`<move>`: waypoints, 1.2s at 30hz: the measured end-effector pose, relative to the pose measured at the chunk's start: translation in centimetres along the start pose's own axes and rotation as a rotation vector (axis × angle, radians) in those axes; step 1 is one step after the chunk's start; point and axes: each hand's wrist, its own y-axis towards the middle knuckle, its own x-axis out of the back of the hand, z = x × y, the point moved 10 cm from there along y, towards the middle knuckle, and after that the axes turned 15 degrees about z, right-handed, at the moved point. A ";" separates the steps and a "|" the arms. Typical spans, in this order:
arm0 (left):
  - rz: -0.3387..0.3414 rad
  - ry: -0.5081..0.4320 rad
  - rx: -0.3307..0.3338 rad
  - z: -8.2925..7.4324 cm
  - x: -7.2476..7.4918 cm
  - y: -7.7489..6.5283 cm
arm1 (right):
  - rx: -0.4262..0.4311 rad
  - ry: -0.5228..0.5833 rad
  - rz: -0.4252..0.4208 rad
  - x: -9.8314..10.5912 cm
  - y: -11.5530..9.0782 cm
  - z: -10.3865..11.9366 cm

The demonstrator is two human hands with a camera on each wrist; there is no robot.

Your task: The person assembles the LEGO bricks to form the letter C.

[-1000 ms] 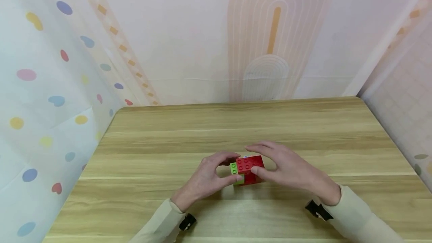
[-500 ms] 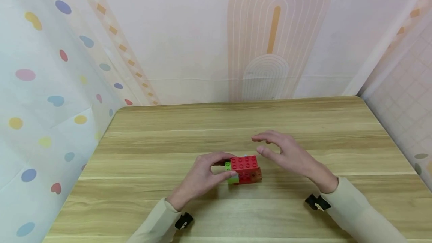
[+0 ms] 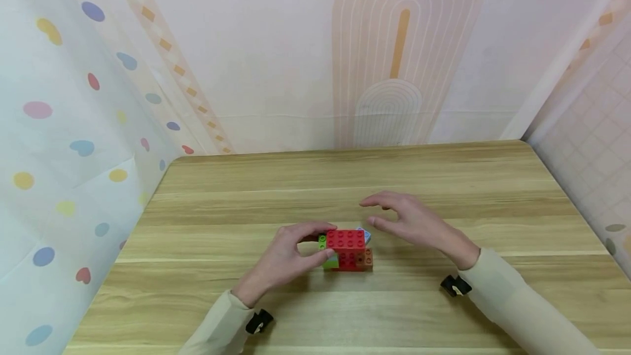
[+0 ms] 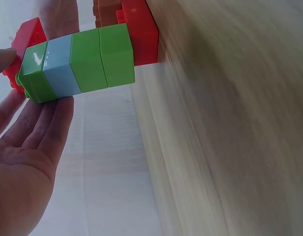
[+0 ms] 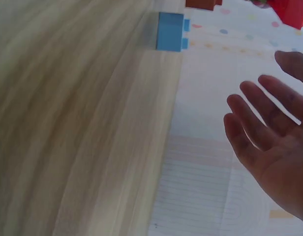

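In the head view my left hand [image 3: 286, 253] grips the upper left end of a toy brick build, thumb in front and fingers behind. A red toy brick [image 3: 345, 240] lies across the top, jutting right. Its support is a column of green bricks [image 4: 87, 61] with a light blue brick [image 4: 62, 66] among them, seen in the left wrist view. Lower down sit another red brick [image 4: 140, 34] and a brown brick [image 3: 368, 259]. My right hand [image 3: 411, 229] hovers right of the build, fingers apart, holding nothing.
A separate-looking blue brick [image 5: 169, 32] lies on the wooden table [image 3: 443, 179], behind the build's right end. Patterned cloth [image 3: 271, 59] hangs along the back and both sides of the table.
My right hand has come off the upper red brick and drawn back to the right. My left hand has shifted the build leftward, showing the brown brick and more of the blue brick behind.
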 end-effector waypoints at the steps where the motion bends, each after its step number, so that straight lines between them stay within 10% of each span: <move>1: 0.003 0.002 -0.004 0.0 0.0 0.0 | 0.002 -0.005 0.015 -0.1 0.2 -0.1; 22: 0.024 0.002 0.021 0.1 0.0 -0.1 | 0.023 0.112 0.417 -4.2 2.8 -2.2; 36: 0.024 0.018 0.013 0.0 -0.2 0.1 | 0.033 -0.005 0.461 -5.4 2.9 -1.9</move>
